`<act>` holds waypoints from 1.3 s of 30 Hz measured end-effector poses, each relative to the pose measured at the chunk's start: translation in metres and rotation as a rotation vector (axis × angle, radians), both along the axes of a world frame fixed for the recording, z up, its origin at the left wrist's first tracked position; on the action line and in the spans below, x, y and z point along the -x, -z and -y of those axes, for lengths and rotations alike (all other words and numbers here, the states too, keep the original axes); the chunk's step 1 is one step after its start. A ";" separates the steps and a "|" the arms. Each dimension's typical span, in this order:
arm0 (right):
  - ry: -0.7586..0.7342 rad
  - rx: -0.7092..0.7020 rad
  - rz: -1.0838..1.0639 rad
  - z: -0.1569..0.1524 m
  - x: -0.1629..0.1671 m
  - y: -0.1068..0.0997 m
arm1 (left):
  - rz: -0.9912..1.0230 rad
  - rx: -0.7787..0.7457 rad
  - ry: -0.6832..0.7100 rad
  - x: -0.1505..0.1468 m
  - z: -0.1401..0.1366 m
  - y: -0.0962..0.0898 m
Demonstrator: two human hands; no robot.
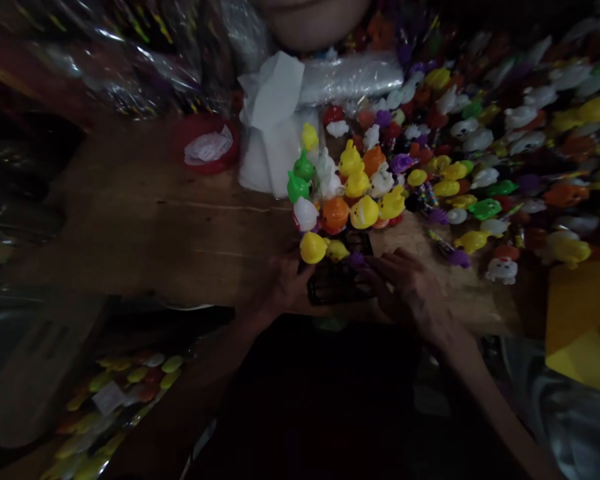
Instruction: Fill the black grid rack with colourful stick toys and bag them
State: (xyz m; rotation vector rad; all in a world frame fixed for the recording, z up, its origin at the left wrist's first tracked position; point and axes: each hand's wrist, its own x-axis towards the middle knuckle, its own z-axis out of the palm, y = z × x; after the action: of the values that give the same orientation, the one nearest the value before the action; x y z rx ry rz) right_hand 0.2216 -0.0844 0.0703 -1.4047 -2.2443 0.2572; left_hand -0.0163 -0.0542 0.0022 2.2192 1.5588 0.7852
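A black slotted rack [333, 290] lies at the table's front edge, with rows of small plastic animal toys standing in it. My left hand [291, 283] is closed at the rack's left edge, beside a yellow toy [313, 247]; its fingertips are partly hidden. From the right, my right hand [405, 277] reaches over the rack, its fingers pinched at a small purple toy [356, 260]. Between them a smaller yellow toy [337, 251] sits in the front row. Behind stand an orange toy [335, 213], a white toy [305, 215] and a green toy [299, 187].
Loose toys [485, 177] are heaped across the table's right side. Behind the rack lie clear plastic bags [267, 157], with a red bowl [180, 150] of white slips to their left. A yellow box [580, 320] is at right. Across the table, part of another person [313, 23] shows.
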 end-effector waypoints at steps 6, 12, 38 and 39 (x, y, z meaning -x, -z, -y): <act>0.143 0.094 -0.195 -0.015 0.028 -0.009 | -0.042 -0.029 -0.050 0.004 0.004 0.003; 0.068 -0.039 -0.358 -0.009 0.049 -0.003 | 0.080 0.026 0.032 0.003 0.004 -0.002; 0.153 -0.316 -0.272 -0.010 0.077 0.024 | 0.310 -0.154 -0.039 0.039 0.007 -0.077; 0.156 -0.310 -0.274 -0.009 0.077 0.025 | 0.299 -0.154 0.017 0.039 0.003 -0.090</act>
State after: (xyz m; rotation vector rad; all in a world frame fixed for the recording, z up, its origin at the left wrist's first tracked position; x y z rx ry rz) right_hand 0.1442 -0.0751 0.0454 -1.2836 -1.8503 0.0425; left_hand -0.0550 -0.0571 0.0919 2.0938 1.3734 1.2061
